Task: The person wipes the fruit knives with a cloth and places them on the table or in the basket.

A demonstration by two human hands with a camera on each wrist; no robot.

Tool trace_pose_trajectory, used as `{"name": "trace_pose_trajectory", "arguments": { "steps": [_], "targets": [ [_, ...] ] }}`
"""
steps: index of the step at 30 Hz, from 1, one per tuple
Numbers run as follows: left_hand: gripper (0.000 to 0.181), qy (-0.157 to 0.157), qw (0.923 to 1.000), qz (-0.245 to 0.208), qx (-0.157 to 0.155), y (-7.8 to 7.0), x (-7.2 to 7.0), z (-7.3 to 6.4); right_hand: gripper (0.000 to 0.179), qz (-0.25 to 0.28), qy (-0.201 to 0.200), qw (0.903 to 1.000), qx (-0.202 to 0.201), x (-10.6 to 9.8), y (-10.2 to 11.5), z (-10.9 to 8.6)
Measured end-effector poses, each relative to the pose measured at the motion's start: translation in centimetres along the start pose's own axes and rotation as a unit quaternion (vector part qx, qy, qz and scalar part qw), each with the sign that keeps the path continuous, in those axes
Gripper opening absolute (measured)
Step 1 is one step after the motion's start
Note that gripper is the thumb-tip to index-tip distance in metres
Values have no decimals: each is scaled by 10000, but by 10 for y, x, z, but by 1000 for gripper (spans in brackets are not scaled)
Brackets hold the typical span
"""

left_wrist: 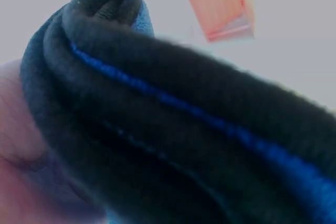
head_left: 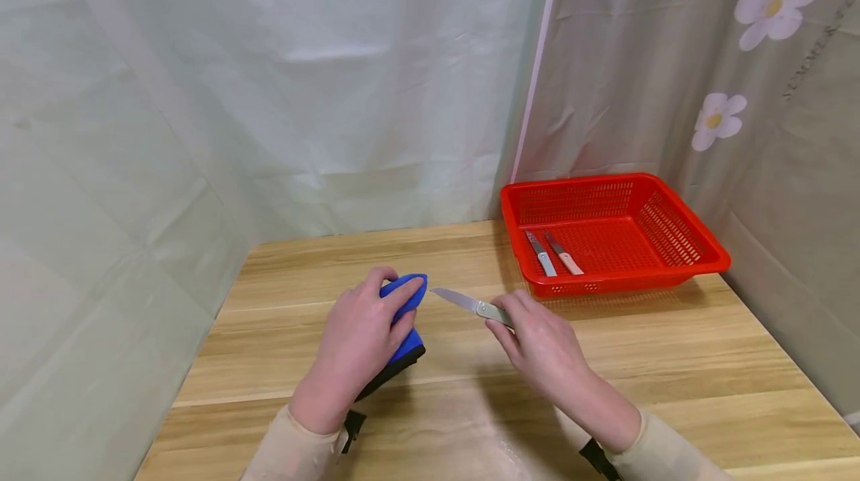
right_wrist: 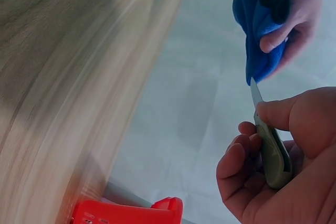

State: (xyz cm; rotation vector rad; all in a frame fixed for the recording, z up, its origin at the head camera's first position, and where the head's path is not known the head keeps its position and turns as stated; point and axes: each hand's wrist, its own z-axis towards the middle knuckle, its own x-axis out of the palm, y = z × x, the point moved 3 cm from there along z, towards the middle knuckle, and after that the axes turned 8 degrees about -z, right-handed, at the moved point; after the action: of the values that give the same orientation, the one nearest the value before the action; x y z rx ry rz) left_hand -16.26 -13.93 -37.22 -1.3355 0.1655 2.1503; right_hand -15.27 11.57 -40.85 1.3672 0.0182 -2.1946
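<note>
In the head view my left hand (head_left: 363, 331) grips a folded blue cloth (head_left: 408, 346) with a dark edge. The cloth's dark folds (left_wrist: 157, 93) fill most of the left wrist view. My right hand (head_left: 543, 339) holds a small folding knife (head_left: 493, 313) by its grey-green handle, thumb on one side and curled fingers on the other. Its blade is out and points left at the cloth. The right wrist view shows the knife handle (right_wrist: 274, 156) in the fingers, with the blade tip right at the cloth's lower end (right_wrist: 260, 66).
A red plastic basket (head_left: 625, 277) stands at the back right of the wooden table (head_left: 295, 294). Inside it lie a light blue-handled knife (head_left: 543, 257) and a pink-handled knife (head_left: 566, 255). A pale curtain (head_left: 376, 92) hangs behind the table.
</note>
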Motion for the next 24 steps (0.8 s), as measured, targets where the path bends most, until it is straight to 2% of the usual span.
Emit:
{"name": "trace_pose_trajectory", "arguments": {
  "steps": [3, 12, 17, 24],
  "targets": [
    [45, -50, 10000, 30, 46, -3, -1, 0, 25, -4, 15, 10000, 9, 0, 0, 1],
    [44, -138, 9969, 31, 774, -36, 6, -1, 23, -25, -28, 10000, -58, 1, 1, 2],
    [44, 10, 9963, 93, 858, -47, 12, -1, 23, -35, -45, 9999, -87, 1, 3, 1],
    [43, 26, 9958, 91, 906, -53, 16, 0, 22, -112, -121, 9997, -171, 0, 3, 0]
  ]
}}
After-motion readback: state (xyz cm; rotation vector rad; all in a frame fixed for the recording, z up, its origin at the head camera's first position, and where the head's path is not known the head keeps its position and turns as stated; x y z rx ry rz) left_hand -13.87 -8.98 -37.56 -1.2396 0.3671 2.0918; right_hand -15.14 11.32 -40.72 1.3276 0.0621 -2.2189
